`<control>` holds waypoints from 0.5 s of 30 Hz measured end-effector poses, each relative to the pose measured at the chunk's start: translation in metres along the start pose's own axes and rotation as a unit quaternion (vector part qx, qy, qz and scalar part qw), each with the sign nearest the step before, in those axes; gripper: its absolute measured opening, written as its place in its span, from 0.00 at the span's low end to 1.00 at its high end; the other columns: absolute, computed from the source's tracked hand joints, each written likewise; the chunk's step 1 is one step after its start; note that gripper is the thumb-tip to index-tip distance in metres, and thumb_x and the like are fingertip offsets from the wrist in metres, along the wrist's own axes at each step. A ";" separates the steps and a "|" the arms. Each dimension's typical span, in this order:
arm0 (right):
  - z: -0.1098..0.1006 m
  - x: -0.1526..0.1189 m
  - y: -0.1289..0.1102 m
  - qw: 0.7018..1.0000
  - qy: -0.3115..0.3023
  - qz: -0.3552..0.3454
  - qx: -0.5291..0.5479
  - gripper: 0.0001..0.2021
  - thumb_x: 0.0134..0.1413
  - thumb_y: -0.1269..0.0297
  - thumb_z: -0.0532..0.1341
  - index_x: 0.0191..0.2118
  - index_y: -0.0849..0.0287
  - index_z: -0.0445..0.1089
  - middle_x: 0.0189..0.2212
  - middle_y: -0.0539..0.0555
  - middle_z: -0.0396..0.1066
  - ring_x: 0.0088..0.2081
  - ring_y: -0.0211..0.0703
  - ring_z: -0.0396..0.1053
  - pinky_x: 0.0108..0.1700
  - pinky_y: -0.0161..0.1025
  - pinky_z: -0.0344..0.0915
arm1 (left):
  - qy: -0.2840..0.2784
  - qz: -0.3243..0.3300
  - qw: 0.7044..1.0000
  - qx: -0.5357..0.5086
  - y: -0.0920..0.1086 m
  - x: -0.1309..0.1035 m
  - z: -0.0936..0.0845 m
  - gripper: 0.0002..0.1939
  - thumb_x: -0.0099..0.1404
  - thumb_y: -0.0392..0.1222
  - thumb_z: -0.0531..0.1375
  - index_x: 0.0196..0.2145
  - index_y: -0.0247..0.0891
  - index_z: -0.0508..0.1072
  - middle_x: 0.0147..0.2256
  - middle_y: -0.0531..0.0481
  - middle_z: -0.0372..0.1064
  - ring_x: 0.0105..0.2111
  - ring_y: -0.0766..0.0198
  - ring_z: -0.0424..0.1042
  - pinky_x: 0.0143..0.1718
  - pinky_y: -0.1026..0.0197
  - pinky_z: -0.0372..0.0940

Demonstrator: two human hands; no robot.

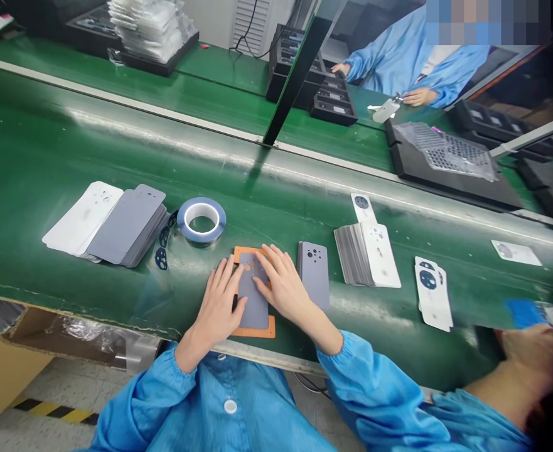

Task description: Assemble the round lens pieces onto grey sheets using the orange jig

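Grey punched sheet point(253, 295) lies flat on orange jig point(257, 330) under both hands.

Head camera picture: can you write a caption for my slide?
Both hands, left and right, press a grey sheet onto an orange jig beside a tape roll.

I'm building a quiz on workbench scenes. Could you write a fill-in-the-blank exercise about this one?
1. Both hands, left hand and right hand, press a grey sheet onto an ____ base plate.
2. The roll of tape lies to the ____ of the hands.
3. The table surface is ____.

Missing words: orange; left; green
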State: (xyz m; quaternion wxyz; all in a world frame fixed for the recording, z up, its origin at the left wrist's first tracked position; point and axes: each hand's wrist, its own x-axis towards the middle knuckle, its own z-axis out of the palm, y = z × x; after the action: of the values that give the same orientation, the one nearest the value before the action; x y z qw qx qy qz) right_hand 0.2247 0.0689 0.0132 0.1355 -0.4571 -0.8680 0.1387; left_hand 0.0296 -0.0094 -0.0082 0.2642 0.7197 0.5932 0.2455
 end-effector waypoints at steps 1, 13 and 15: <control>0.004 -0.004 -0.002 1.000 -0.007 -0.005 -0.017 0.25 0.69 0.64 0.55 0.68 0.57 0.62 0.69 0.62 0.60 0.72 0.63 0.52 0.70 0.67 0.52 | -0.011 0.018 1.000 0.016 0.002 0.002 0.000 0.35 0.72 0.38 0.51 0.74 0.43 0.47 0.75 0.43 0.39 0.75 0.48 0.37 0.71 0.34 0.44; 0.018 -0.063 -0.024 0.999 0.012 0.030 -0.037 0.25 0.68 0.66 0.53 0.69 0.55 0.63 0.70 0.63 0.58 0.70 0.63 0.57 0.68 0.70 0.55 | -0.026 0.054 0.994 0.094 0.022 0.029 -0.005 0.32 0.57 0.32 0.56 0.60 0.34 0.67 0.73 0.38 0.48 0.74 0.43 0.38 0.71 0.31 0.42; 0.022 -0.068 -0.023 0.998 0.029 0.057 -0.017 0.25 0.67 0.65 0.55 0.68 0.54 0.64 0.69 0.65 0.60 0.68 0.63 0.60 0.66 0.69 0.59 | -0.026 0.056 0.994 0.088 0.023 0.032 -0.004 0.31 0.56 0.32 0.56 0.59 0.34 0.67 0.72 0.37 0.49 0.74 0.43 0.38 0.71 0.31 0.42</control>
State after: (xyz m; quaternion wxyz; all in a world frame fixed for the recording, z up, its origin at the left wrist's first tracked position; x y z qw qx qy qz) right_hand 0.2361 -0.0024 -0.0059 0.1453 -0.5119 -0.8384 0.1183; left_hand 0.0489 0.0188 0.0117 0.2012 0.7780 0.5646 0.1882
